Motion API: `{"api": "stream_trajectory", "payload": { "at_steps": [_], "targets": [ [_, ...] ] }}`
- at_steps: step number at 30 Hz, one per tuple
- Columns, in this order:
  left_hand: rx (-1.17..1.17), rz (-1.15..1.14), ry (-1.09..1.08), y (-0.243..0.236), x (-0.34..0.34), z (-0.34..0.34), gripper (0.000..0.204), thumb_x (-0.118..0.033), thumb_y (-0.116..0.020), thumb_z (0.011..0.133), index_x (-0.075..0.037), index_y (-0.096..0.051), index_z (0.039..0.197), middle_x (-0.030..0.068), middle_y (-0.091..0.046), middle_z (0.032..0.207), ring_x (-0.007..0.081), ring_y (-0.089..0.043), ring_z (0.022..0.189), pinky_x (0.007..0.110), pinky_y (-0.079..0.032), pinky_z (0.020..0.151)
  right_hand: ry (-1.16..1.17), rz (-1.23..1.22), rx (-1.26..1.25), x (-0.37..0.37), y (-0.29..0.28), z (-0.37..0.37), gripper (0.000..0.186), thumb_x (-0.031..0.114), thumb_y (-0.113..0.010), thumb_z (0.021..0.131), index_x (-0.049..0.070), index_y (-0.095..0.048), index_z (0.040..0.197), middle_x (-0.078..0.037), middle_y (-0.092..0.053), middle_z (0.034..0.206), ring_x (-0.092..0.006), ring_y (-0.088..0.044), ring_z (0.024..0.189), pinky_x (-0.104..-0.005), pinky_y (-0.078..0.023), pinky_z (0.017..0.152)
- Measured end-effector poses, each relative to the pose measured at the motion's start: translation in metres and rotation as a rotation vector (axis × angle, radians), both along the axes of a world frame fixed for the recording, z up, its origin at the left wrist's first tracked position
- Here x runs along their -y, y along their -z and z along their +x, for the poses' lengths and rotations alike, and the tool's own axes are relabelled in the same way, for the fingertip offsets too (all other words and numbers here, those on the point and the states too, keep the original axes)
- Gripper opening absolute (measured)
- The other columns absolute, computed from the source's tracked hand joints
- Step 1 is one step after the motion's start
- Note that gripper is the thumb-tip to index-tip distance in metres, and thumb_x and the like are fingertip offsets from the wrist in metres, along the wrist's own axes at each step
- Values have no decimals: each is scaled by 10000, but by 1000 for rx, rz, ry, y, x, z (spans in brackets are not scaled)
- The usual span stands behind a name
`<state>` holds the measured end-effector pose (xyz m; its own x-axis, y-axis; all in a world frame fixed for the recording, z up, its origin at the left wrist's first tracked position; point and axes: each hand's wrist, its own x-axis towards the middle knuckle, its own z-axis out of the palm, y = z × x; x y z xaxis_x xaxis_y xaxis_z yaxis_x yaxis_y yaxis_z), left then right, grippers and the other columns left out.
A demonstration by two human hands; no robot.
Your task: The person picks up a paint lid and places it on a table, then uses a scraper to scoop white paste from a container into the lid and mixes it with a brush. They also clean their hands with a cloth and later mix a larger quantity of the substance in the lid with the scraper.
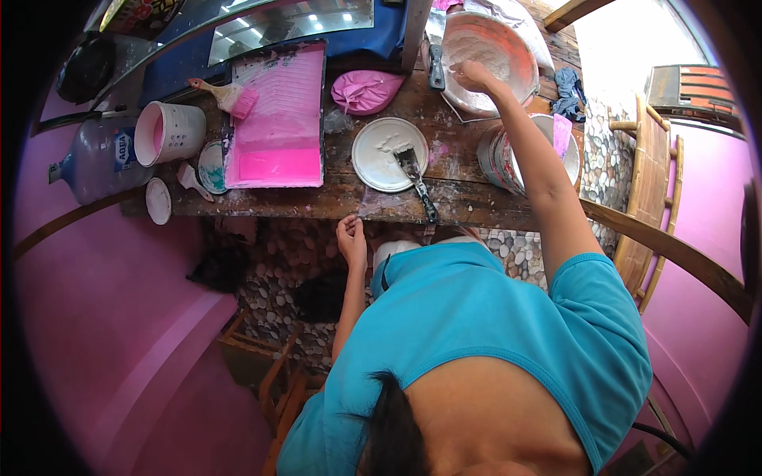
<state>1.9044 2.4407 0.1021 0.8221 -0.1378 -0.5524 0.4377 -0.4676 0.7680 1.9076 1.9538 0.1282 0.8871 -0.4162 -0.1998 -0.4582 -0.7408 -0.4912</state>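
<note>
My right hand (474, 76) reaches over an orange basin (530, 59) of white powder (480, 51), its fingers bunched together. Whether they pinch anything is too small to tell. Left of the basin lies a putty knife (436, 67) with a dark handle. My left hand (351, 232) is at the table's front edge, fingers curled closed; what they hold, if anything, cannot be made out. Just beyond it, a white round lid (369, 170) carries dabs of white paste. A scraper (411, 168) with a dark handle rests across that lid.
On the wooden table (341, 205) are a paint tray (278, 166) with pink paint, a paintbrush (230, 97), a white bucket (171, 131), a pink bag (365, 90) and a large water bottle (99, 163). A paint can (500, 159) stands under my right forearm. Bamboo furniture (643, 198) is at right.
</note>
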Motion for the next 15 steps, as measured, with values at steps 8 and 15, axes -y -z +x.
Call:
{"api": "stream_trajectory", "payload": {
  "at_steps": [8, 15],
  "targets": [
    [23, -24, -22, 7, -14, 4, 208, -149, -618, 877, -25, -592, 1042, 51, -556, 1000, 115, -548, 834, 255, -458, 760, 7, 215, -156, -1, -1, -1, 347, 205, -527, 823, 24, -656, 1089, -168, -651, 810, -272, -620, 722, -373, -495, 687],
    [22, -3, -11, 11, -21, 6, 208, -152, -625, 874, -27, -594, 1038, 50, -553, 990, 115, -546, 835, 254, -458, 762, 242, 693, -184, -5, -14, -1, 340, 310, -574, 882, -12, -661, 945, 6, -506, 699, -120, -506, 658, -280, -465, 594]
  ]
}}
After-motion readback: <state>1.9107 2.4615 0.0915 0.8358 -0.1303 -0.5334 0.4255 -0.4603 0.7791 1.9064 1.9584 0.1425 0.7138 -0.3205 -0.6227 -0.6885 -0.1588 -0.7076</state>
